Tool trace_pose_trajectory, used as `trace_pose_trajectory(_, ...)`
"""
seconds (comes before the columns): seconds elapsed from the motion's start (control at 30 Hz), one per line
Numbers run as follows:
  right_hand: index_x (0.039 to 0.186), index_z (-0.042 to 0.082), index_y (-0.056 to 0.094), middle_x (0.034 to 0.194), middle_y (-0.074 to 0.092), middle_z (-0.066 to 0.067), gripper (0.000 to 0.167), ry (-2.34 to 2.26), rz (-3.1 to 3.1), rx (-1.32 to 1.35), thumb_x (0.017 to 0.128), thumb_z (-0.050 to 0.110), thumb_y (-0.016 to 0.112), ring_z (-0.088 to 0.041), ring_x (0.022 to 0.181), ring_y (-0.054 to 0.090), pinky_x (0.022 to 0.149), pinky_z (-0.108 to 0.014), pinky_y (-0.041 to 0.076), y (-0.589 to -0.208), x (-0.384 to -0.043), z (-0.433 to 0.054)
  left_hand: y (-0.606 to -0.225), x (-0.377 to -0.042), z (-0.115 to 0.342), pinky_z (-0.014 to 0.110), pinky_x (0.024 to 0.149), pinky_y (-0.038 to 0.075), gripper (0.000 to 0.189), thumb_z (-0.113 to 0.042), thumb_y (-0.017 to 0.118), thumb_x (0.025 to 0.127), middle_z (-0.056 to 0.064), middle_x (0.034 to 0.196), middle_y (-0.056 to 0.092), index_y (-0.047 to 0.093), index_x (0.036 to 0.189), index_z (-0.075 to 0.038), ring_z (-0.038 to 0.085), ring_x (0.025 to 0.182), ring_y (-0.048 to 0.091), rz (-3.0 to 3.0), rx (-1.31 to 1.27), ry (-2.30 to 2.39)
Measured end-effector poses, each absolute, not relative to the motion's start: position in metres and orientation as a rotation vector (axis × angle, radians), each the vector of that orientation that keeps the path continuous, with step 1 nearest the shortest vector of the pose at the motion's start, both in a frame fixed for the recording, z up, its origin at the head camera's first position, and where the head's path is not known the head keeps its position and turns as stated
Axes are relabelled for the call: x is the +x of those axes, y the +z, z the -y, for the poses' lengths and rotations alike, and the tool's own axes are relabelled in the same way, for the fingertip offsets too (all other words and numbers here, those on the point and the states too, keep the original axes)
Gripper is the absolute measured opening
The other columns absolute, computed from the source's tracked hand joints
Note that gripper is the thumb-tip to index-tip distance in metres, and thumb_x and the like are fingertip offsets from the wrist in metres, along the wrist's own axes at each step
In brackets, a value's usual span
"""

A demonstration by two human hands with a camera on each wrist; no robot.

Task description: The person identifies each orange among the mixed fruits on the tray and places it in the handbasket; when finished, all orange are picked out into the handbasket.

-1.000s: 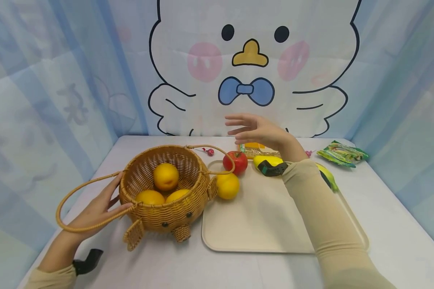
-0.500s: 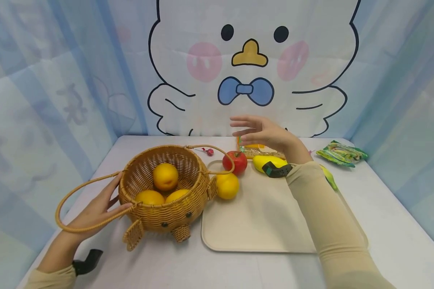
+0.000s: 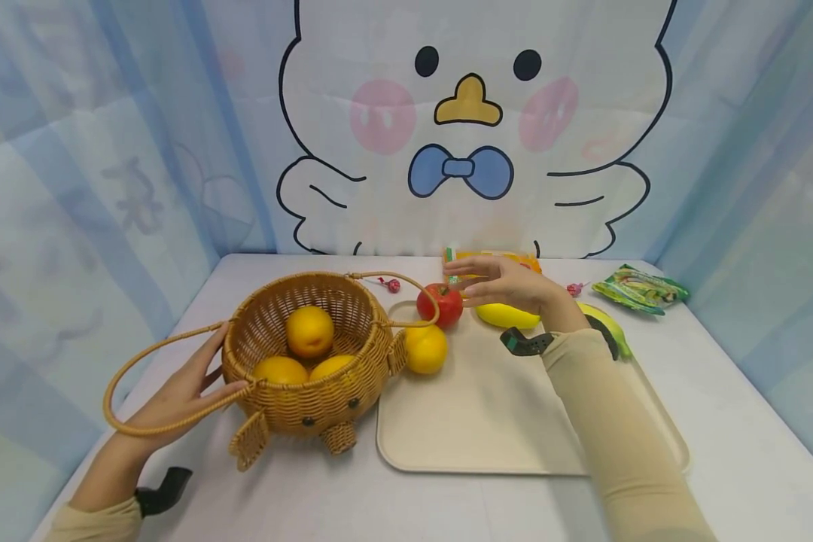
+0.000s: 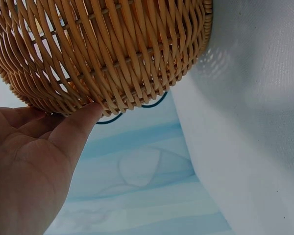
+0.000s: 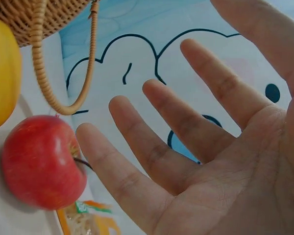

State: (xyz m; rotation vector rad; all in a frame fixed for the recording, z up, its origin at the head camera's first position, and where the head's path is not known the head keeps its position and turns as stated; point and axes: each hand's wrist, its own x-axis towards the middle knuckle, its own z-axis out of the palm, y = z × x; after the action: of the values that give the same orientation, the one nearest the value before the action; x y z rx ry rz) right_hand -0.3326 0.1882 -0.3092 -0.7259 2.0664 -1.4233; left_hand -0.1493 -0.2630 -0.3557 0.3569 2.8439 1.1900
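My left hand rests against the left side of a woven wicker basket with a pig face, thumb by its rim under one handle loop. In the left wrist view its fingers touch the weave. Inside the basket lie three round orange-yellow fruits. My right hand hovers with spread fingers above the far part of the beige tray. Close to its fingertips is a red apple, and the hand holds nothing. A yellow fruit sits on the tray beside the basket.
An elongated yellow fruit lies under the right hand, and a banana at the tray's right edge. Behind are a wrapped lollipop, an orange packet and a green packet. The basket's right handle loop overhangs the tray.
My right hand has come down and slightly to the right, from high behind the tray to beside the apple. The left hand and basket stay where they were.
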Motion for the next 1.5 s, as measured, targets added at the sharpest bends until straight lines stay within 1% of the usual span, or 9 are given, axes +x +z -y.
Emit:
trace_pose_trajectory(0.13, 0.141, 0.006, 0.041, 0.15, 0.033, -0.02, 0.058, -1.413, -2.04, -0.712, 0.088, 0.014, 0.064, -0.043, 0.136, 0.034, 0.106, -0.045, 0.046, -0.317, -0.333, -0.189, -0.356, -0.149, 0.263, 0.071, 0.104, 0.028, 0.09, -0.028, 0.059, 0.093, 0.019, 0.159, -0.007, -0.01, 0.152, -0.023, 0.046, 0.144, 0.003, -2.843, 0.359, 1.197)
trace_pose_trajectory(0.3, 0.14, 0.009, 0.044, 0.15, 0.036, -0.013, 0.058, -1.333, -2.023, -0.647, 0.087, 0.017, 0.067, -0.04, 0.135, 0.035, 0.105, -0.042, 0.048, -0.335, -0.33, -0.189, -0.356, -0.149, 0.263, 0.071, 0.104, 0.028, 0.09, -0.028, 0.059, 0.093, 0.019, 0.159, -0.007, -0.01, 0.152, -0.021, 0.046, 0.144, 0.003, -2.853, 0.36, 1.189)
trace_pose_trajectory(0.53, 0.136, 0.012, 0.051, 0.143, 0.047, -0.011, 0.048, -1.241, -2.021, -0.543, 0.089, 0.015, 0.062, -0.032, 0.128, 0.047, 0.098, -0.036, 0.053, -0.372, -0.33, -0.186, -0.356, -0.15, 0.264, 0.07, 0.103, 0.03, 0.09, -0.027, 0.058, 0.094, 0.021, 0.158, -0.004, -0.01, 0.152, -0.022, 0.047, 0.143, 0.006, -2.856, 0.395, 1.191)
trace_pose_trajectory(0.7, 0.14, 0.015, 0.046, 0.147, 0.043, -0.009, 0.055, -1.246, -2.014, -0.526, 0.088, 0.018, 0.065, -0.025, 0.123, 0.052, 0.097, -0.037, 0.054, -0.381, -0.33, -0.179, -0.355, -0.15, 0.264, 0.07, 0.103, 0.03, 0.09, -0.026, 0.059, 0.094, 0.022, 0.158, -0.004, -0.01, 0.152, -0.022, 0.047, 0.143, 0.006, -2.853, 0.396, 1.191)
trace_pose_trajectory(0.83, 0.141, 0.015, 0.044, 0.149, 0.039, -0.01, 0.061, -1.278, -1.979, -0.563, 0.085, 0.02, 0.069, -0.025, 0.125, 0.051, 0.098, -0.039, 0.054, -0.387, -0.329, -0.172, -0.355, -0.15, 0.263, 0.07, 0.103, 0.03, 0.09, -0.027, 0.058, 0.094, 0.022, 0.158, -0.004, -0.01, 0.152, -0.021, 0.047, 0.143, 0.006, -2.853, 0.393, 1.19)
trace_pose_trajectory(0.97, 0.139, 0.022, 0.045, 0.149, 0.039, -0.006, 0.061, -1.272, -1.978, -0.569, 0.084, 0.019, 0.07, -0.025, 0.125, 0.049, 0.098, -0.037, 0.053, -0.391, -0.327, -0.162, -0.355, -0.15, 0.263, 0.07, 0.103, 0.029, 0.089, -0.027, 0.058, 0.094, 0.021, 0.158, -0.004, -0.01, 0.152, -0.021, 0.047, 0.143, 0.006, -2.848, 0.389, 1.192)
trace_pose_trajectory(1.2, 0.142, 0.04, 0.037, 0.148, 0.039, -0.002, 0.075, -1.133, -2.064, -0.552, 0.079, 0.03, 0.075, -0.024, 0.122, 0.043, 0.097, -0.034, 0.049, -0.397, -0.326, -0.147, -0.355, -0.15, 0.263, 0.07, 0.103, 0.029, 0.089, -0.028, 0.058, 0.094, 0.02, 0.158, -0.006, -0.01, 0.152, -0.022, 0.046, 0.143, 0.004, -2.845, 0.369, 1.183)
trace_pose_trajectory(1.37, 0.142, 0.044, 0.034, 0.154, 0.026, 0.0, 0.079, -1.138, -2.031, -0.542, 0.078, 0.026, 0.076, -0.027, 0.128, 0.037, 0.099, -0.038, 0.05, -0.4, -0.325, -0.148, -0.355, -0.15, 0.262, 0.07, 0.104, 0.029, 0.09, -0.028, 0.058, 0.094, 0.019, 0.159, -0.006, -0.01, 0.152, -0.022, 0.046, 0.144, 0.004, -2.842, 0.365, 1.182)
trace_pose_trajectory(1.5, 0.141, 0.044, 0.035, 0.155, 0.024, -0.001, 0.079, -1.148, -2.02, -0.553, 0.077, 0.025, 0.077, -0.028, 0.128, 0.037, 0.098, -0.038, 0.051, -0.401, -0.325, -0.15, -0.354, -0.15, 0.262, 0.07, 0.104, 0.029, 0.09, -0.028, 0.058, 0.094, 0.019, 0.158, -0.006, -0.01, 0.152, -0.021, 0.046, 0.144, 0.004, -2.843, 0.358, 1.179)
